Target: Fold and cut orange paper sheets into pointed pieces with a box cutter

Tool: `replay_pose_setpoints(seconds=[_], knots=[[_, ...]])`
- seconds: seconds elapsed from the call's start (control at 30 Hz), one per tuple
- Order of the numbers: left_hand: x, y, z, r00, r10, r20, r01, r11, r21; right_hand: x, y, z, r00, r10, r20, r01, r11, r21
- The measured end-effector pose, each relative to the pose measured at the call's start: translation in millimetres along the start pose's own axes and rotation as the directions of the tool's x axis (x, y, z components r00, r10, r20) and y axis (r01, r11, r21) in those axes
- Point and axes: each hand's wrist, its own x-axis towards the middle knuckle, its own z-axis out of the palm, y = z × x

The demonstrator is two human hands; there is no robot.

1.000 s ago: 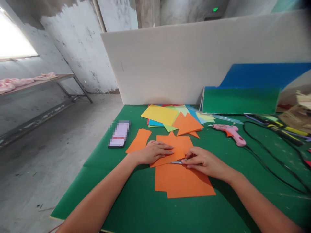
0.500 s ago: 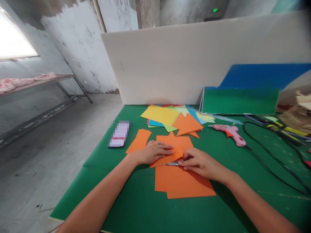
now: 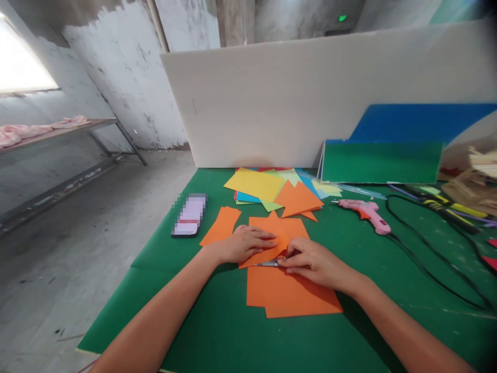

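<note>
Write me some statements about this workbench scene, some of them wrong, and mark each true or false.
1. The left hand rests flat on orange paper. True.
2. The right hand is empty. False: the right hand holds a slim metal tool.
3. A pink glue gun lies to the right of both hands. True.
4. The phone lies between the hands. False: the phone lies to their left.
5. The tabletop is green. True.

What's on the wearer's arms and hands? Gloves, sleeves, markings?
Left hand and right hand are ungloved. Left forearm and right forearm are bare as far as the view shows: no sleeves, watch, bracelet or cables. No markings or rings discernible.
</note>
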Motion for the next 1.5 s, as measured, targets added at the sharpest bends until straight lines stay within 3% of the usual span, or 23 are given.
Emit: replay_pose_setpoints(seconds=[0.73, 0.9, 1.0, 1.1, 1.2, 1.37, 1.5], knots=[[2, -1, 1.4, 1.000, 0.006, 0.001, -0.006, 1.000, -0.002, 16, -23, 9, 1.000, -0.016, 0.019, 0.015, 0.998, 0.055], [1, -3, 2.1, 1.000, -0.001, -0.028, -0.001, 0.998, -0.058, 4, -6, -5, 0.998, -0.055, 0.019, 0.052, 0.987, 0.152], [0, -6, 2.3, 0.998, 0.043, -0.050, -0.046, 0.997, -0.068, -10, 15, -18, 0.993, 0.044, -0.113, -0.020, 0.979, 0.205], [-1, -5, 3.9, 0.995, 0.053, -0.080, -0.058, 0.997, -0.057, -20, 36, -25, 0.923, 0.213, -0.322, -0.189, 0.977, 0.102], [0, 2, 6.4, 0.994, -0.018, -0.107, 0.014, 0.999, -0.037, -25, 51, -25, 0.869, 0.258, -0.422, -0.311, 0.949, -0.060], [0, 16, 9.1, 0.987, -0.104, -0.119, 0.101, 0.994, -0.036, -25, 68, -17, 0.871, 0.233, -0.433, -0.374, 0.885, -0.276], [-2, 19, 12.2, 0.983, -0.133, -0.127, 0.121, 0.988, -0.100, -19, 63, -12, 0.878, 0.168, -0.449, -0.349, 0.866, -0.358]])
